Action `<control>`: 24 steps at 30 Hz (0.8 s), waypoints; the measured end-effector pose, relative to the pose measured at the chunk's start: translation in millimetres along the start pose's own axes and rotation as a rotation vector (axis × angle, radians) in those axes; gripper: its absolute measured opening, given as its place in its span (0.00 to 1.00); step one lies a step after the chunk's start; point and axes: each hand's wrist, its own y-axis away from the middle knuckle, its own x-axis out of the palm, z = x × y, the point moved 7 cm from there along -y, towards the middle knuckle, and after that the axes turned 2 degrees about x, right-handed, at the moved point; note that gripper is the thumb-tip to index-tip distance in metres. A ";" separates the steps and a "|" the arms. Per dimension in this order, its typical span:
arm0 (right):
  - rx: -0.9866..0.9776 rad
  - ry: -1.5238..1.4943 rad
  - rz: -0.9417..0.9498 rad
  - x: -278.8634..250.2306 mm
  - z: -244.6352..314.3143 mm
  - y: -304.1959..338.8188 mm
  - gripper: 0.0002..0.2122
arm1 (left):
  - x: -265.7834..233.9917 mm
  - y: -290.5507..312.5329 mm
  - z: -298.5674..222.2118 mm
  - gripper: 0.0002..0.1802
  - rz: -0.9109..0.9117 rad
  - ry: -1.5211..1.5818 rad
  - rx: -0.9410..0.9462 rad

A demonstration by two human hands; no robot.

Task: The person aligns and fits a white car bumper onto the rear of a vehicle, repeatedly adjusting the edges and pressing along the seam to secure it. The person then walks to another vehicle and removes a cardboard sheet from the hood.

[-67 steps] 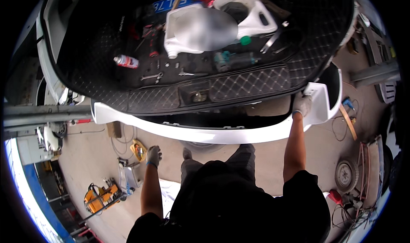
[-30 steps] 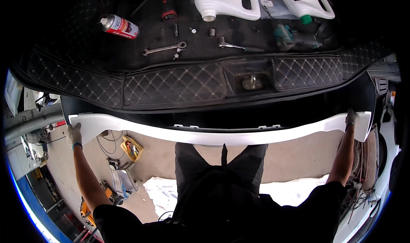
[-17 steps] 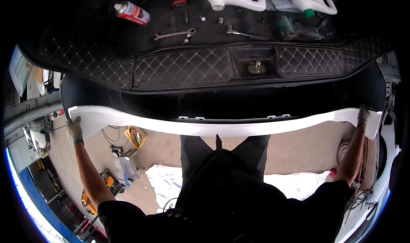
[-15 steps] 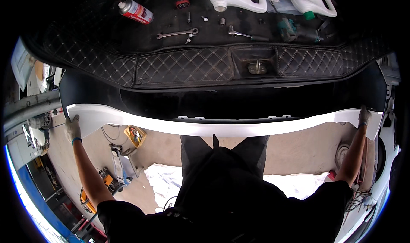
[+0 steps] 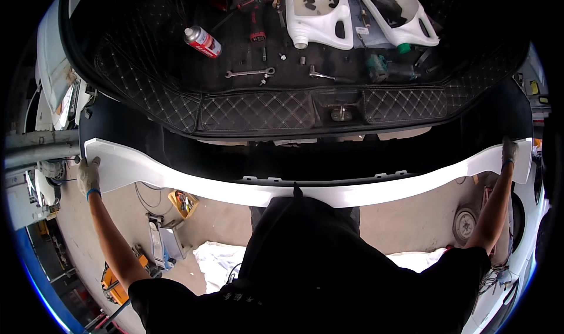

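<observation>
A long white bumper cover (image 5: pixel 235 190) with a dark inner side stretches across in front of me, bowed toward my body. Its left end is gripped by my left hand (image 5: pixel 89 175), gloved, with the thumb over the edge. My right hand (image 5: pixel 510 152), also gloved, is closed on the right end; its fingers are partly hidden behind the panel. Small tabs (image 5: pixel 261 179) stand along the upper edge. Beyond the cover lies the open car trunk, its sill (image 5: pixel 252 111) lined in black quilting with a metal latch (image 5: pixel 341 113).
In the trunk lie a spray can (image 5: pixel 203 42), a wrench (image 5: pixel 250 72), a ratchet (image 5: pixel 322 73), red and teal power tools, and two cut white jugs (image 5: pixel 319 31). A yellow bin (image 5: pixel 183 203), a wheel (image 5: pixel 465 223) and white cloth (image 5: pixel 217 262) are on the floor.
The view has tilted up, showing more of the trunk. The bumper cover sits closer to my body, and a strip of floor now shows beneath the sill. Both hands keep their hold.
</observation>
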 end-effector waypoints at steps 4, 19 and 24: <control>-0.020 -0.032 -0.109 -39.8 -15.8 -11.7 0.27 | 8.7 -5.3 21.2 0.25 -0.002 0.153 0.000; 0.023 -0.120 -0.055 -21.7 -38.9 -87.7 0.27 | -10.8 -23.5 -15.7 0.26 -0.026 0.088 0.041; 0.003 -0.036 -0.088 24.1 8.8 -54.0 0.27 | -33.4 -6.9 -14.3 0.26 -0.047 0.052 0.009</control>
